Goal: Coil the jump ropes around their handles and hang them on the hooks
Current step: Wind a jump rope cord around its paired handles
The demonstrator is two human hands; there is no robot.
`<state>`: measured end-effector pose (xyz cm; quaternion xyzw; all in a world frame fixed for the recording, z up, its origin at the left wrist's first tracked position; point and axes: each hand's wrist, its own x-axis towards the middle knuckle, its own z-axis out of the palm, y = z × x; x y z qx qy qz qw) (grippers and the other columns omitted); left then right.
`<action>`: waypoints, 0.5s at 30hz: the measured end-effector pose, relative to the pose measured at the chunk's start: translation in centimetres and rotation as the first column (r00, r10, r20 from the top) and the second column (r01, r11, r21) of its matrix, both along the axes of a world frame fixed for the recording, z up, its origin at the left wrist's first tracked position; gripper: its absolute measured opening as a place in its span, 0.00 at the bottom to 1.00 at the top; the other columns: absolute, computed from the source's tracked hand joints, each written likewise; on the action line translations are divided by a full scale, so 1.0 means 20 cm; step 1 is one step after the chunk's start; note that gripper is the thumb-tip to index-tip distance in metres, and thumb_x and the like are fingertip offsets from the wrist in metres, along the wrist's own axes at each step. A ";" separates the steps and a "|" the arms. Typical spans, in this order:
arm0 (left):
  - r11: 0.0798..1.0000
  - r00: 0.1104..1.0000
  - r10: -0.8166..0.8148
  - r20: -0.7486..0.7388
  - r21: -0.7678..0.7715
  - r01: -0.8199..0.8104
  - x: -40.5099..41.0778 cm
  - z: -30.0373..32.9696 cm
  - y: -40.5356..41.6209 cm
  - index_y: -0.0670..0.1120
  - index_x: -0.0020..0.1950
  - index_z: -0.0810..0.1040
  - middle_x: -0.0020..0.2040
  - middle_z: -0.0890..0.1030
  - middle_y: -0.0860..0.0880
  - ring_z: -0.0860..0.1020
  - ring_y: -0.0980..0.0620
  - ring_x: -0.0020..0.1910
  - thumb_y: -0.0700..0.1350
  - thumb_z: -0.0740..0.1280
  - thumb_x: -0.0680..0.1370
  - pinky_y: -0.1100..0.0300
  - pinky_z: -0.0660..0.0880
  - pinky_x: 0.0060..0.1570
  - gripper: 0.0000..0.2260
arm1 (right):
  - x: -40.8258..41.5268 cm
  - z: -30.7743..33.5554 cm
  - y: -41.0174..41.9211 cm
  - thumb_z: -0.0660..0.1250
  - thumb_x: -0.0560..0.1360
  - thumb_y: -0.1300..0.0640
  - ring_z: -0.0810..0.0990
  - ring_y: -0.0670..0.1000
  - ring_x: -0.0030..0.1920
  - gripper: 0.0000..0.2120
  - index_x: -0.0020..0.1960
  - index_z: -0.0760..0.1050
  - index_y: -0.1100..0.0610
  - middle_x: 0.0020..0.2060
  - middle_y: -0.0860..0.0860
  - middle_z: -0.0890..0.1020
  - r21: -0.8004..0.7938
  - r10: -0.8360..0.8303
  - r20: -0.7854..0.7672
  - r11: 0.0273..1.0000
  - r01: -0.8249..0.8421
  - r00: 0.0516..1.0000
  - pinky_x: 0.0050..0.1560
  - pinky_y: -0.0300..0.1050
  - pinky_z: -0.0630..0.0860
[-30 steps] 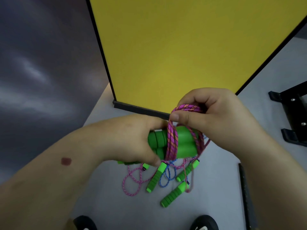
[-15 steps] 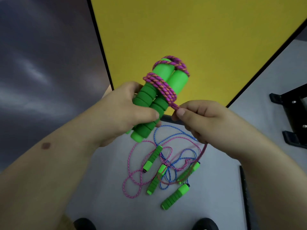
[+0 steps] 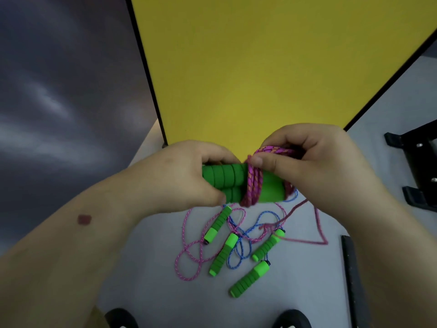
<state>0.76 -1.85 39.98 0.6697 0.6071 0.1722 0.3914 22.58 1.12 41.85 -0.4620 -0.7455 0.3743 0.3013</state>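
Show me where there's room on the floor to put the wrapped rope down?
Bare floor lies between the loose green handles and the black strip. Directly below the hands it is crowded with tangled pink and blue ropes.

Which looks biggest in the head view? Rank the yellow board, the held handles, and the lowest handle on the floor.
1. yellow board
2. held handles, though nearness to the camera enlarges them
3. lowest handle on the floor

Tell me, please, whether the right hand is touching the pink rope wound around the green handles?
Touching. The head view shows the right hand pinching the pink rope between thumb and fingers, just above the green handles that the left hand grips.
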 end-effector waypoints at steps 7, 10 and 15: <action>0.921 0.839 -0.138 0.526 -0.244 0.304 -0.10 0.00 0.00 0.48 0.58 0.86 0.56 0.86 0.36 0.83 0.28 0.53 0.35 0.77 0.65 0.33 0.80 0.50 0.23 | 0.06 -0.03 0.05 0.76 0.67 0.49 0.75 0.44 0.27 0.08 0.39 0.85 0.54 0.27 0.47 0.80 -0.268 0.007 -0.195 0.962 -0.060 0.981 0.30 0.37 0.71; 0.915 0.629 -0.032 0.777 -0.230 0.331 -0.11 0.01 -0.01 0.41 0.60 0.84 0.51 0.85 0.35 0.85 0.36 0.45 0.32 0.73 0.66 0.48 0.84 0.41 0.22 | 0.10 -0.09 0.07 0.70 0.78 0.55 0.79 0.39 0.33 0.07 0.41 0.82 0.46 0.33 0.41 0.82 -0.327 0.007 -0.189 0.942 -0.070 0.982 0.38 0.40 0.78; 0.978 0.534 0.207 0.820 -0.187 -0.091 -0.03 0.03 0.01 0.42 0.60 0.79 0.46 0.86 0.41 0.87 0.43 0.40 0.33 0.75 0.69 0.54 0.82 0.35 0.21 | 0.02 -0.10 0.05 0.63 0.83 0.54 0.63 0.48 0.25 0.17 0.39 0.83 0.55 0.27 0.53 0.69 -0.385 0.001 -0.147 0.921 -0.058 0.989 0.26 0.40 0.61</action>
